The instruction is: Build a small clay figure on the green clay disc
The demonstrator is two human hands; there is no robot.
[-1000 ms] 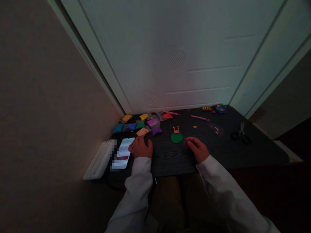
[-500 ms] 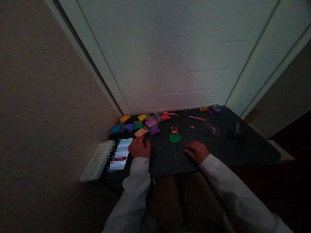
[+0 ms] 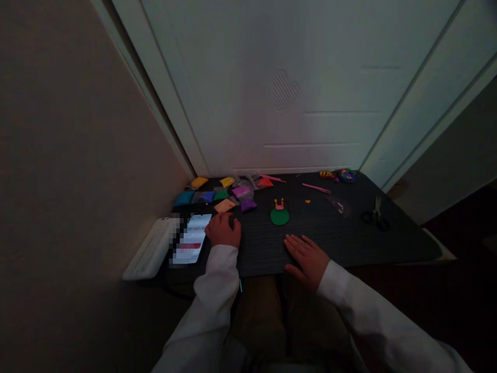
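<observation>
My right hand [image 3: 307, 260] lies flat on the dark table near its front edge, fingers stretched out and palm down; whatever is beneath the palm is hidden. Just beyond its fingertips is a flat green clay disc [image 3: 280, 217] with a small pink clay piece [image 3: 279, 207] and two orange stalks at its far edge. My left hand [image 3: 224, 231] rests on the table with loosely bent fingers, the thumb apart from them. It sits beside a lit phone [image 3: 192, 239], and nothing shows in it.
Several bags of coloured clay, including a purple one [image 3: 248, 205] and a peach one [image 3: 224, 205], lie at the back left. Pink tweezers [image 3: 316, 188], an orange bit [image 3: 307, 201], a clear plastic piece [image 3: 338, 205] and scissors [image 3: 376, 215] are rightward. Colourful clay figures [image 3: 347, 175] stand behind.
My right hand held a small purple piece in its fingertips; it has lowered to the table and flattened, and the piece is out of sight. My left hand stays beside the phone.
</observation>
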